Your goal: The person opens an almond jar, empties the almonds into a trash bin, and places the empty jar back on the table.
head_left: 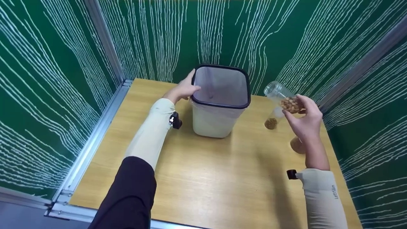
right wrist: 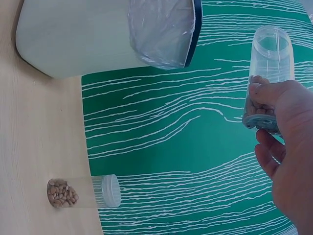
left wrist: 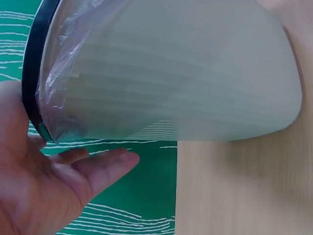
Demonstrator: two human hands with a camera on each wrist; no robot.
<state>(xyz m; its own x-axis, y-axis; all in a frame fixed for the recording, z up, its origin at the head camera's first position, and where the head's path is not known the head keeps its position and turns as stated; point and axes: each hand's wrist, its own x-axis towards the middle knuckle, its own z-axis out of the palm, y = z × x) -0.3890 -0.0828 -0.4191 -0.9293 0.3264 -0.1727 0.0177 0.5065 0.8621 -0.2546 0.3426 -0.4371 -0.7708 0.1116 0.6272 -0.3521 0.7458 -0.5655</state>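
A whitish, translucent trash bin [head_left: 211, 122] with a black rim and a thin plastic liner [left wrist: 63, 81] stands toward the table's back. My left hand [head_left: 183, 88] grips its left rim, thumb over the edge and fingers outside. To the right, my right hand [head_left: 306, 119] holds a clear plastic jar [head_left: 279, 91] around its base, above the table. The jar has no lid on and leans with its mouth toward the bin's side. Brown nuts [head_left: 290, 105] lie in its lower end.
A second clear jar [right wrist: 85, 192] with a whitish cap and brown nuts stands upright below my right hand. A round brown object [head_left: 298, 145] sits partly behind my right wrist. Green panels with white lines [head_left: 222, 31] and metal frame bars [head_left: 105, 38] enclose the wooden table [head_left: 206, 178].
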